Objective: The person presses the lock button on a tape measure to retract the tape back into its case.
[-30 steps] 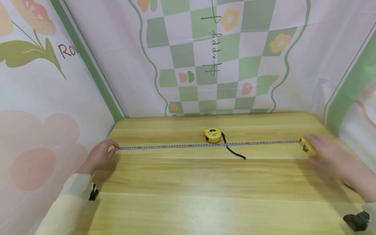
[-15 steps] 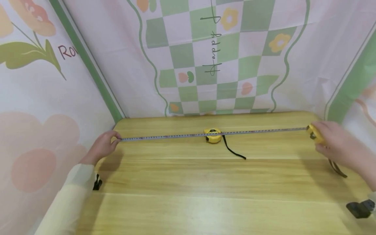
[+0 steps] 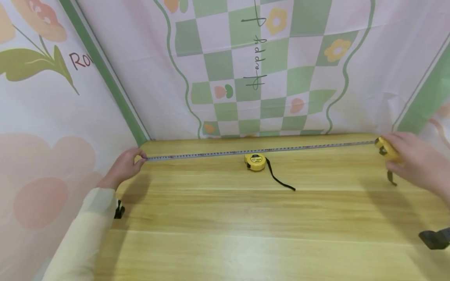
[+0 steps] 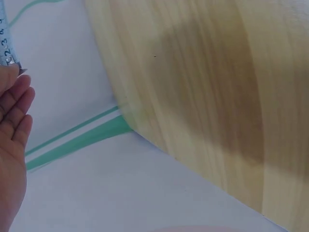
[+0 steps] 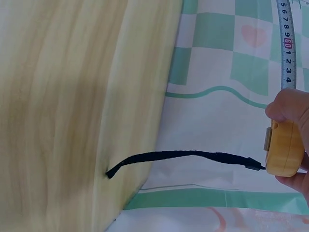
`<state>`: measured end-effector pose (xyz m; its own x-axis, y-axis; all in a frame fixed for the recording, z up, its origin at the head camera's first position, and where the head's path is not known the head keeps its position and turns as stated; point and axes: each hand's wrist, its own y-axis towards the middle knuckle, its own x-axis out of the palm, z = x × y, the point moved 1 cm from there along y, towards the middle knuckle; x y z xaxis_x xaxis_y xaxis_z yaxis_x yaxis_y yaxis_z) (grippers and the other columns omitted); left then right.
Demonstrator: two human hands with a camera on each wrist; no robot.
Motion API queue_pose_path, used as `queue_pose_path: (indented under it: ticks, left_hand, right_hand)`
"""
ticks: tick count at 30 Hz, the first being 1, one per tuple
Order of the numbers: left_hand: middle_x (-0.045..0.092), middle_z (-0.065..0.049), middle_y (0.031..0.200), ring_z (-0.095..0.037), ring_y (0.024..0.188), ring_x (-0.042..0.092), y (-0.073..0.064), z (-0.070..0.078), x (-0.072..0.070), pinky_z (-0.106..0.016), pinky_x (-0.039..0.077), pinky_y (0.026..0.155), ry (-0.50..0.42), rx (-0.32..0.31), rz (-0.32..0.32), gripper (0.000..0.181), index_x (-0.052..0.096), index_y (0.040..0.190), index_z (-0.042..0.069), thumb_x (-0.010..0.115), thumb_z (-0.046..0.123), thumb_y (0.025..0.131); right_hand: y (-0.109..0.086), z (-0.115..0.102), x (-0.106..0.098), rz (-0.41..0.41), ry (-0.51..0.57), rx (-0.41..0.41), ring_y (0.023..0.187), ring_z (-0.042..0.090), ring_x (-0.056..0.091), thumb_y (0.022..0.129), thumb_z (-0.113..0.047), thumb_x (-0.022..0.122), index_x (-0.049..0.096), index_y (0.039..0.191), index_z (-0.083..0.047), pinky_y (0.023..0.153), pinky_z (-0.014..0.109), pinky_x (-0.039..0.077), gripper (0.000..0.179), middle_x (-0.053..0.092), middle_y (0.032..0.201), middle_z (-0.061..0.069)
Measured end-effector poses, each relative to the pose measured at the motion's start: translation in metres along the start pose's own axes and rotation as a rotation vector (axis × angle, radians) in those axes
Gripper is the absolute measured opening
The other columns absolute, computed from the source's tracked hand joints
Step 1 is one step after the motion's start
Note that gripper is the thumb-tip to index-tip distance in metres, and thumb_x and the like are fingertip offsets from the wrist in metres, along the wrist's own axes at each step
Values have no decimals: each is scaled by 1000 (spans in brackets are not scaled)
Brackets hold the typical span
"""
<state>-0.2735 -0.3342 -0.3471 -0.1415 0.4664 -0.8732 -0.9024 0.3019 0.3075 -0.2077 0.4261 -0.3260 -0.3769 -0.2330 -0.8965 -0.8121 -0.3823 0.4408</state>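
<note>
One left hand (image 3: 124, 167), at the left of the frame on my head-camera feed, pinches the end of a measuring strip (image 3: 218, 153) between thumb and fingers. Opposite, at the right edge, the right hand (image 3: 416, 163) grips a yellow tape measure (image 3: 389, 151), its fingers curled round the case, and from my remote seat I see the strip run across the frame between the two, rising slightly toward the right. In the right-wrist view, I see a black strap (image 5: 193, 153) stretch leftward from that case. A second yellow tape measure (image 3: 255, 162) lies on the wooden table (image 3: 239, 218) near the centre of the frame, just below the strip, its black cord (image 3: 280, 182) trailing to the lower right; a checked cloth (image 3: 218, 66) hangs behind, at the upper centre
</note>
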Motion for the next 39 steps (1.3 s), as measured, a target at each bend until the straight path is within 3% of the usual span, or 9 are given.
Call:
queue_pose_path:
  ticks: [9, 15, 17, 18, 20, 22, 31, 38, 39]
  left_hand:
    - [62, -21, 105, -43, 106, 56, 6, -1, -5, -58, 42, 94, -10, -24, -32, 8, 62, 99, -2, 60, -2, 92]
    - [61, -23, 108, -44, 109, 54, 9, -1, -8, -59, 41, 95, -7, -40, -64, 9, 61, 102, -3, 58, 0, 94]
    - [60, -24, 110, -45, 110, 53, 10, -1, -9, -60, 40, 96, -4, -44, -73, 9, 61, 103, -3, 58, 0, 94]
    - [60, -24, 111, -45, 111, 53, 10, 0, -10, -60, 40, 96, -4, -47, -77, 10, 61, 103, -4, 58, 0, 95]
    - [60, -24, 112, -45, 112, 52, 11, 0, -10, -60, 40, 97, -3, -56, -81, 10, 61, 104, -4, 57, 0, 95]
    - [60, -24, 112, -45, 112, 52, 11, 0, -11, -60, 40, 97, -5, -64, -83, 11, 61, 105, -3, 57, 1, 95]
    - [60, -23, 111, -44, 111, 53, 12, 2, -8, -59, 41, 97, -16, -68, -80, 10, 61, 104, -3, 58, 1, 95]
    - [62, -22, 108, -42, 109, 55, 13, 0, -5, -58, 41, 96, -19, -39, -56, 9, 62, 102, -2, 59, -1, 94]
    - [62, -21, 108, -42, 109, 55, 13, 0, -4, -58, 41, 96, -19, -36, -55, 9, 62, 102, -2, 59, -1, 94]
  right_hand:
    - [3, -4, -7, 66, 20, -69, 103, 55, 44, 51, 20, 79, 43, 133, 12, 102, 66, 29, 91, 47, 118, 39]
    - [4, -4, -10, 76, -19, -149, 95, 53, 48, 49, 18, 78, 53, 125, 4, 77, 65, 42, 81, 52, 112, 35]
    - [5, -4, -10, 98, -35, -192, 92, 51, 49, 75, -8, 80, 58, 117, 1, 70, 59, 42, 49, 53, 108, 34]
    - [5, -3, -10, 111, -39, -210, 90, 50, 49, 86, -25, 74, 60, 113, -1, 68, 57, 42, 38, 53, 107, 34]
    - [5, -3, -10, 131, -42, -230, 87, 51, 49, 96, -56, 47, 63, 105, -3, 66, 58, 43, 56, 52, 106, 36]
    - [5, -3, -10, 141, -43, -230, 86, 53, 49, 87, -74, 14, 63, 99, -4, 65, 59, 43, 86, 51, 107, 38]
    - [2, -4, -12, 136, -48, -220, 82, 54, 52, 84, -75, 13, 65, 94, -5, 58, 62, 46, 87, 53, 106, 38]
    - [1, -2, -11, 156, -86, -216, 74, 46, 55, 85, -74, 12, 66, 89, -7, 42, 43, 44, 86, 56, 99, 32]
    - [0, -2, -11, 154, -85, -221, 74, 45, 55, 92, -68, 24, 66, 89, -7, 43, 42, 45, 74, 56, 99, 31]
